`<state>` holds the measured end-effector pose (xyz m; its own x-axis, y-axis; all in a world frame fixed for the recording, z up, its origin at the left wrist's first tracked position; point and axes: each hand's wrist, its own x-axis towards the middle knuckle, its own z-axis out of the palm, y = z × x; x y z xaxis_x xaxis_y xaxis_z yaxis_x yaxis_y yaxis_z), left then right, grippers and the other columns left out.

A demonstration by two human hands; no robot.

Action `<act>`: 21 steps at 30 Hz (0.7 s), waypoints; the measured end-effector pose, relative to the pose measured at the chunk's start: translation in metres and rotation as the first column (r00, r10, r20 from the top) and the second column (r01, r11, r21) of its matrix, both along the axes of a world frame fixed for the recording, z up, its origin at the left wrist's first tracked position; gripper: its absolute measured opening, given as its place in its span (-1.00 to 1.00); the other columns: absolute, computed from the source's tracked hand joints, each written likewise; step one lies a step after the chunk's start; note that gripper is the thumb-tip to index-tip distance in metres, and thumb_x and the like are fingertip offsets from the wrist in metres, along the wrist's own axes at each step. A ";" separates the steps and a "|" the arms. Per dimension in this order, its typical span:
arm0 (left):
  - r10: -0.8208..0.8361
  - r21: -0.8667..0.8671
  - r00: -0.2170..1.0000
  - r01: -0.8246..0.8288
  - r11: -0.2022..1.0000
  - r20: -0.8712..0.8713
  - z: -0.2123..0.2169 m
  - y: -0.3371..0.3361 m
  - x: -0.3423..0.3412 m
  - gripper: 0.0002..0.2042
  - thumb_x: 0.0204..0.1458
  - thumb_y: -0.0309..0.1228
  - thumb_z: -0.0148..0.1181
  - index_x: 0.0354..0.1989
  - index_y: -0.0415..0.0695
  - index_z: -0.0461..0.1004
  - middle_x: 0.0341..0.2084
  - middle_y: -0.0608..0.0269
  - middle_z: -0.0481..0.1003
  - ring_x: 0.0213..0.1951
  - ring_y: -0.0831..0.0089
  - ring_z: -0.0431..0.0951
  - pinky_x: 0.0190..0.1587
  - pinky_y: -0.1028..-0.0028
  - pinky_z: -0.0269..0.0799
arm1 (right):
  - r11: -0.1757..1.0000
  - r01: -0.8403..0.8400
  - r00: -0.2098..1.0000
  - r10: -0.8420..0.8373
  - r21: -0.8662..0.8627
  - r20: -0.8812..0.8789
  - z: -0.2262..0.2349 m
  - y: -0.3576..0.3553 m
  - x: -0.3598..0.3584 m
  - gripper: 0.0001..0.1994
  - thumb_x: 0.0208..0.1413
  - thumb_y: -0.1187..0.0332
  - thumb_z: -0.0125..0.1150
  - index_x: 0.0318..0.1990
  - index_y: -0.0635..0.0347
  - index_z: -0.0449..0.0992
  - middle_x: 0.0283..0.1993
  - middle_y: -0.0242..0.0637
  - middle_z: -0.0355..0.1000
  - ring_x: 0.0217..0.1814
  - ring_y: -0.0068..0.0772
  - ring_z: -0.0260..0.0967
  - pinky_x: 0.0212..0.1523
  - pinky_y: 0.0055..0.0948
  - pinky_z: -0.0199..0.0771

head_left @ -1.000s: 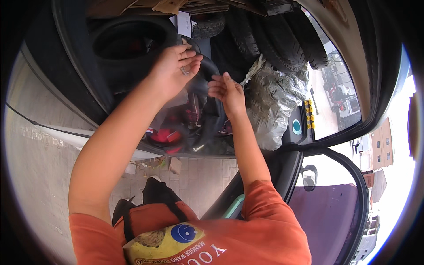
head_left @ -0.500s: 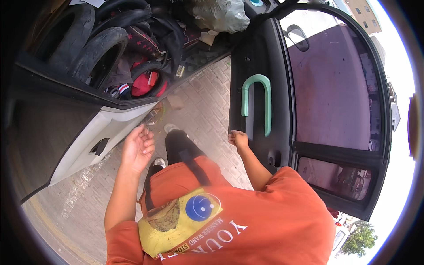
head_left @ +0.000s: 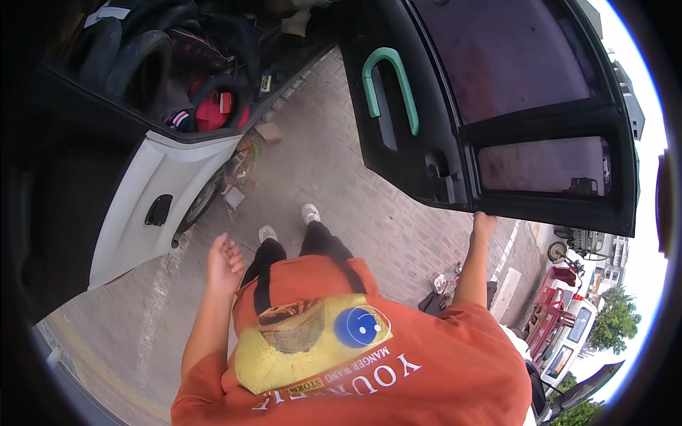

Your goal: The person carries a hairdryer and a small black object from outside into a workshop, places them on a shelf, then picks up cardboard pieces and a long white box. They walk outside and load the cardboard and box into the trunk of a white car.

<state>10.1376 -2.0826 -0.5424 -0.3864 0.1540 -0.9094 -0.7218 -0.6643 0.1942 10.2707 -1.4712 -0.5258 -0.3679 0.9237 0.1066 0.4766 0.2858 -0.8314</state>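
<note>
The open car door (head_left: 426, 142) stands to my right, with a black inner panel, a mint-green grab handle (head_left: 408, 92) and tinted windows. My right hand (head_left: 484, 223) grips the door's near edge below the small rear window (head_left: 540, 169); some of its fingers are hidden by the frame. Hanging in front of my left side, my left hand (head_left: 225, 257) has its fingers loosely curled, with nothing visible in them. Left of it is the car's white body panel (head_left: 128, 206) with a black outer handle (head_left: 158, 210).
Several worn tyres (head_left: 138, 67) and red cloth (head_left: 209, 117) fill the car's dim interior. Brick pieces (head_left: 268, 133) lie on the paving (head_left: 305, 163) by the car's wheel (head_left: 202, 202). Behind the door are a red cargo tricycle (head_left: 550, 305) and a white van (head_left: 572, 337).
My right hand has moved back and right, from beside the door panel to the door's edge. My body has turned and the door sits higher in view. My left hand's fingers have curled more.
</note>
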 end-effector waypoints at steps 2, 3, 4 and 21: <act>-0.021 0.023 0.999 0.022 1.000 -0.025 0.008 0.022 0.001 -0.76 0.05 -0.23 0.06 -0.56 -0.07 0.28 -0.71 0.40 0.19 -0.75 0.65 0.07 -0.78 0.66 -0.09 | 0.991 0.097 0.994 -0.092 -0.096 0.054 0.000 -0.005 -0.008 -0.62 -0.36 0.69 0.05 -0.22 0.38 0.41 -0.26 -0.26 0.42 -0.22 -0.38 0.36 -0.17 -0.44 0.33; -0.038 0.053 0.998 0.040 0.998 -0.050 0.010 0.030 0.001 -0.76 0.05 -0.24 0.06 -0.56 -0.09 0.28 -0.69 0.39 0.22 -0.75 0.65 0.09 -0.77 0.66 -0.08 | 0.998 0.014 1.000 -0.015 -0.054 -0.022 -0.001 -0.018 -0.010 -0.72 -0.37 0.66 0.05 -0.35 0.37 0.45 -0.32 -0.31 0.41 -0.29 -0.41 0.31 -0.21 -0.44 0.32; -0.055 0.092 0.996 0.062 0.994 -0.076 0.011 0.038 0.003 -0.77 0.05 -0.25 0.05 -0.55 -0.10 0.29 -0.68 0.38 0.25 -0.74 0.65 0.10 -0.76 0.67 -0.07 | 0.998 0.013 0.999 -0.016 -0.064 -0.049 0.000 -0.026 -0.013 -0.71 -0.36 0.66 0.05 -0.34 0.36 0.45 -0.32 -0.31 0.41 -0.28 -0.41 0.31 -0.20 -0.45 0.31; 0.238 -0.113 0.971 -0.239 0.964 -0.027 -0.058 -0.079 0.069 -0.82 0.05 -0.28 0.03 -0.41 -0.14 0.36 -0.61 0.39 0.29 -0.67 0.64 0.16 -0.71 0.67 -0.01 | 0.584 -0.734 0.641 0.765 -0.347 -0.069 0.040 -0.333 -0.094 -0.62 -0.12 0.61 0.07 -0.04 0.41 0.35 -0.11 -0.13 0.42 -0.05 -0.40 0.39 -0.11 -0.45 0.45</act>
